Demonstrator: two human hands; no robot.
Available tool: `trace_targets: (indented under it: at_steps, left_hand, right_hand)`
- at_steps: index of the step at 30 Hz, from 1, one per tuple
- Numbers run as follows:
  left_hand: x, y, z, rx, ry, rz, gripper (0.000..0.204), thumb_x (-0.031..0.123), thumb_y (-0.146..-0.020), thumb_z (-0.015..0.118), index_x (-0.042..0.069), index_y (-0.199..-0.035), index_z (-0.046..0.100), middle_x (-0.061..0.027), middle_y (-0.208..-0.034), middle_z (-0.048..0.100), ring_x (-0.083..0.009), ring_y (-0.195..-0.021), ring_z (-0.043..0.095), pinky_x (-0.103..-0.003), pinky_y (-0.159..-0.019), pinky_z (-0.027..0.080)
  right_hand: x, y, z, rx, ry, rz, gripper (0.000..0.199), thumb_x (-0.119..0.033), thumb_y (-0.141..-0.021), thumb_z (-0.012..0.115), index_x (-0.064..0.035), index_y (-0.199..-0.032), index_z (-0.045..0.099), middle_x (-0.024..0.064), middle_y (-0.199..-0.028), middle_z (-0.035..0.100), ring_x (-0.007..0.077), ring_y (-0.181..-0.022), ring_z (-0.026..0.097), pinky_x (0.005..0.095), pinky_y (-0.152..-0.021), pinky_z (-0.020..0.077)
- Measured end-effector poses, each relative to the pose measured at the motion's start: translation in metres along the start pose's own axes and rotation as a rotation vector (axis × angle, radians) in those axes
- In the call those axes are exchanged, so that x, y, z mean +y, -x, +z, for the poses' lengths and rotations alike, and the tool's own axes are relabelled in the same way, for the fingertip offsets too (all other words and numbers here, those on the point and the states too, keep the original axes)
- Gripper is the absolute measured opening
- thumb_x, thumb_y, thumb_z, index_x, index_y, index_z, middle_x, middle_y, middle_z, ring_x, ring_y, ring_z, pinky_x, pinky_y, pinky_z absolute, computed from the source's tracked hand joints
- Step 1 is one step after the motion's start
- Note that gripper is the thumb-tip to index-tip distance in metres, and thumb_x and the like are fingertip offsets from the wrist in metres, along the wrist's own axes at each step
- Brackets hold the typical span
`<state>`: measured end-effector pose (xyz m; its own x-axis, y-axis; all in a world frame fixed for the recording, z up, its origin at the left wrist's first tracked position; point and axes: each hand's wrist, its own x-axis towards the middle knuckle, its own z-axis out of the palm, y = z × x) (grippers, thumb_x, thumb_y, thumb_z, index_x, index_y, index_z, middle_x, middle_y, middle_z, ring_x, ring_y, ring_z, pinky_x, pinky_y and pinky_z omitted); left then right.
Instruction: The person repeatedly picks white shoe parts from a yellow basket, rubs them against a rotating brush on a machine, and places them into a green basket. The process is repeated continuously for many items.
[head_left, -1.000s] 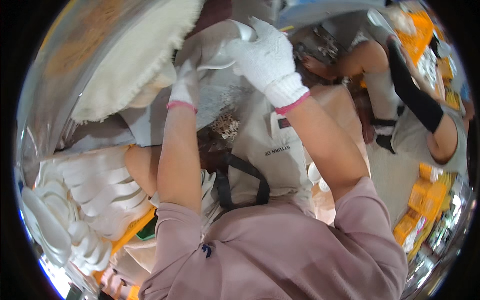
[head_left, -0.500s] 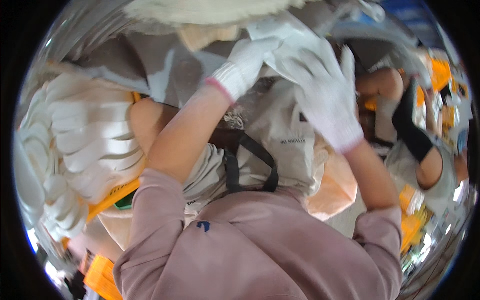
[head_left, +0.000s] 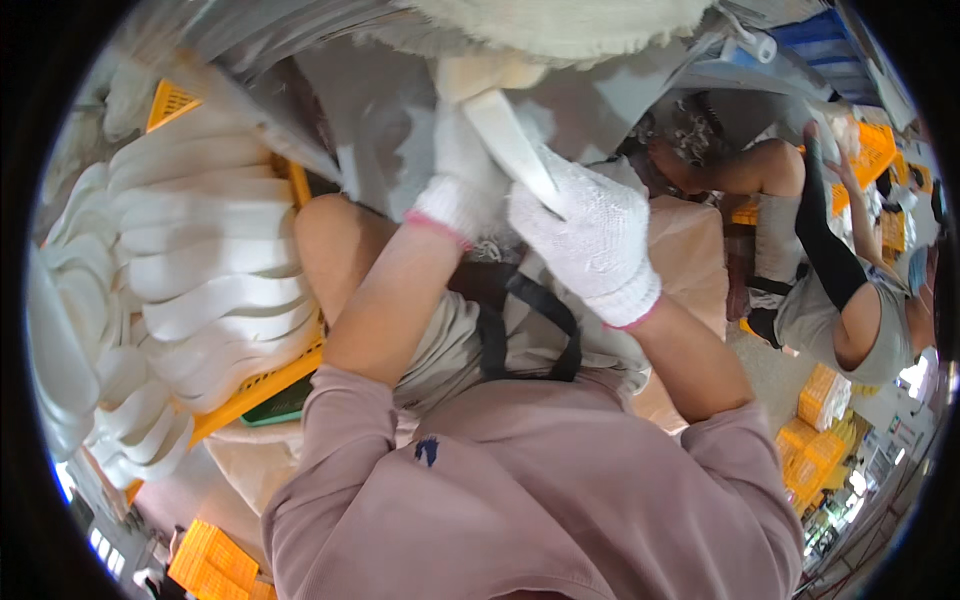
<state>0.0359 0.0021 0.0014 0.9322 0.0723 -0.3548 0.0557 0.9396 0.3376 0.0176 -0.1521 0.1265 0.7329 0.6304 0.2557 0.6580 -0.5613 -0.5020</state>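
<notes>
"White gloves on both hands?"

"Both, with pink cuffs. The right hand has its grip clamped on the lower end of a white piece, a long, narrow, slightly curved thing."

"And the left hand?"

"Just behind that piece and to its left, but blurred. I can't tell whether its grip is closed or slack."

"So where does the piece sit?"

"Up in front of the body, slanting from upper left to lower right, most of it between the two gloves. Its upper end is right by a tan part under a shaggy cream wheel. Whether they touch, I can't say."

"What's on the left?"

"An orange crate, piled with curved white pieces lying one against another. A green bin shows just beside the crate's near edge."

"And closer in?"

"A dusty pink shirt with a small dark blue mark on it, and a black strap looping over pale cloth at the lap."

"Anyone else there?"

"A co-worker, off to the right, wearing a black sleeve. More orange crates stand near that person, and another orange stack is at the lower left, well apart from the hands."
</notes>
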Motion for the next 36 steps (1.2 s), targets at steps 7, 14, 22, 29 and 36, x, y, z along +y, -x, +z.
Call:
trace_targets:
  at_steps: [7,14,22,29,36]
  left_hand:
    - [-0.015,-0.017,-0.058,0.495,-1.161,0.833,0.041,0.026,-0.114,0.035,0.002,-0.126,0.066,-0.0130,-0.121,0.072,-0.0249,-0.107,0.072,-0.042,-0.093,0.059]
    - [-0.012,0.021,0.000,0.227,-1.174,0.913,0.026,0.019,-0.098,0.065,-0.002,-0.113,0.070,-0.0204,-0.110,0.074,-0.0366,-0.102,0.073,-0.039,-0.087,0.057]
    - [-0.017,0.016,0.013,0.375,-1.667,1.098,0.029,0.029,-0.088,0.079,0.009,-0.108,0.073,-0.0130,-0.088,0.072,-0.0373,-0.088,0.073,-0.047,-0.079,0.058]
    - [-0.013,0.013,0.010,0.148,-1.529,1.001,0.034,0.028,-0.091,0.077,0.004,-0.113,0.071,-0.0174,-0.107,0.074,-0.0315,-0.100,0.073,-0.042,-0.087,0.058]
    - [-0.007,0.021,0.013,0.104,-1.190,0.766,0.028,0.021,-0.095,0.074,0.003,-0.115,0.068,-0.0103,-0.104,0.075,-0.0240,-0.093,0.073,-0.038,-0.082,0.060]
  right_hand:
    - [0.000,-0.041,0.031,0.107,0.071,-0.129,0.021,-0.032,-0.093,0.071,-0.0149,-0.102,0.079,0.0164,-0.083,0.073,0.0403,-0.074,0.072,0.0477,-0.066,0.0569]
    - [-0.004,-0.042,0.035,0.127,-0.065,0.032,0.017,-0.024,-0.096,0.069,-0.0123,-0.101,0.079,0.0152,-0.090,0.075,0.0380,-0.082,0.073,0.0430,-0.072,0.0577]
    - [-0.009,-0.042,0.042,0.177,-0.041,0.110,0.025,-0.035,-0.095,0.068,-0.0147,-0.104,0.079,0.0158,-0.093,0.078,0.0380,-0.082,0.076,0.0464,-0.073,0.0603]
    - [-0.002,-0.040,0.039,-0.007,0.058,0.049,0.024,-0.031,-0.098,0.072,-0.0152,-0.115,0.080,0.0166,-0.101,0.077,0.0398,-0.095,0.075,0.0429,-0.080,0.0601]
    - [0.006,-0.031,0.036,-0.035,0.001,0.099,0.033,-0.032,-0.100,0.068,-0.0103,-0.124,0.074,0.0180,-0.114,0.076,0.0395,-0.104,0.074,0.0448,-0.087,0.0598]
